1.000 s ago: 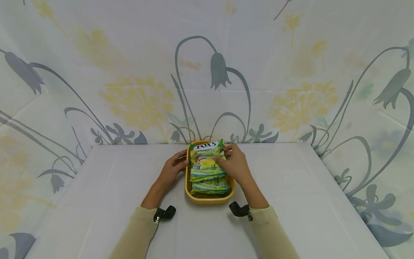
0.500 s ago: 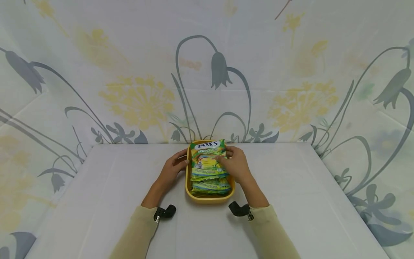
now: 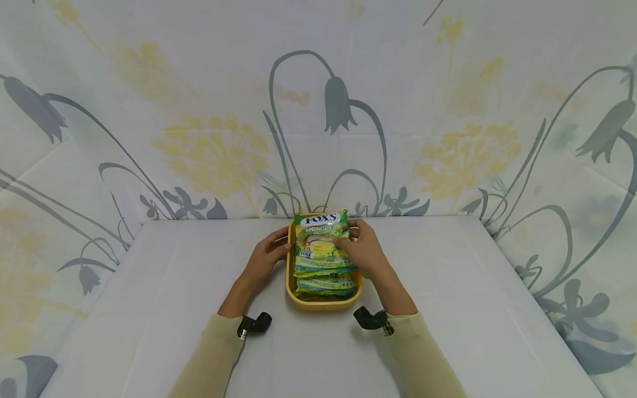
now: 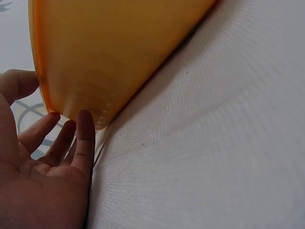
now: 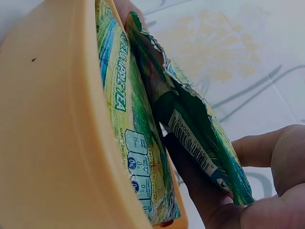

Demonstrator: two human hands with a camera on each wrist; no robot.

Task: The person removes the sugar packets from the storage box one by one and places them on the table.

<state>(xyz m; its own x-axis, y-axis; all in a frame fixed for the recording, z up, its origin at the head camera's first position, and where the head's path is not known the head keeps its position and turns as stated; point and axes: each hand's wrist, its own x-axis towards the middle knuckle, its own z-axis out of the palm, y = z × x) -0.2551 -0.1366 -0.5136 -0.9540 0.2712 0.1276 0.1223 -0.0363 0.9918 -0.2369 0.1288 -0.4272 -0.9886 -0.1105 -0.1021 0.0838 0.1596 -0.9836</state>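
A green and yellow candy bag, printed "FOX'S SPRING TEA", lies over another green candy bag in a yellow plastic tray. My right hand pinches the upper bag at its right edge, thumb on the front and fingers behind. In the right wrist view this bag stands tilted away from the lower one, its barcode side showing. My left hand holds the tray's left side. The left wrist view shows its thumb at the rim and fingertips against the tray's outer wall.
The tray stands on a white-covered table close to the back, by a flower-printed cloth backdrop. Similar cloth borders both sides. A small black wrist camera sits at the left cuff, another camera at the right.
Both hands keep their hold. The upper candy bag has shifted very slightly right. The head view has tilted a little.
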